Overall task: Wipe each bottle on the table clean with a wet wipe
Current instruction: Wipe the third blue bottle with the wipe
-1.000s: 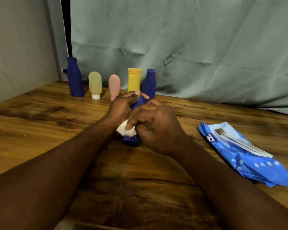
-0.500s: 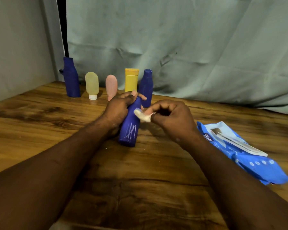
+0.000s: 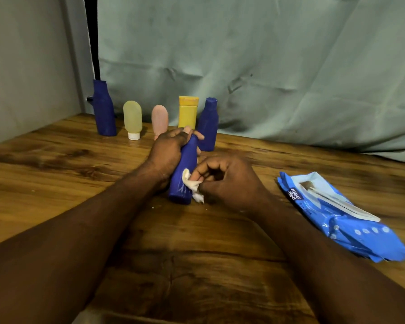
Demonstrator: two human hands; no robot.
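A blue bottle point(image 3: 185, 174) is held tilted near the middle of the worktop point(image 3: 56, 174). Its base appears to rest on the wood and its neck leans toward 12 o'clock. The left hand point(image 3: 167, 152) is wrapped round the upper half, its grip curled tight about the neck. The right hand point(image 3: 225, 181) is placed at the bottle's 3 o'clock side, its grip pinched on a crumpled wipe point(image 3: 193, 185) that is pressed to the lower body. Pale streaks are seen on the lower face, so that part is judged not yet clean.

Several risks can be foreseen:

- **Knocked bottles:** The other bottles point(image 3: 103, 111) are stood in a row at 12 o'clock. A second blue bottle point(image 3: 208, 125) and a pink tube point(image 3: 160, 119) are just behind the left fingertips, so either could be knocked over by a long upward stroke or a turn of the held bottle.
- **Slipping base:** With the bottle tilted, its base could be skidded across the wood by sideways pressure from the wipe.
- **Smearing:** The wipe is balled small, so little fresh surface is offered and the streaks may be smeared rather than lifted. It could also be let slip from the pinch.
- **Missed area:** The part covered by the left grip may be missed unless the hold is shifted.
- **Drying wipes:** The pack point(image 3: 341, 213) lies at 3 o'clock with its flap apparently open, so the remaining wipes may be dried out.
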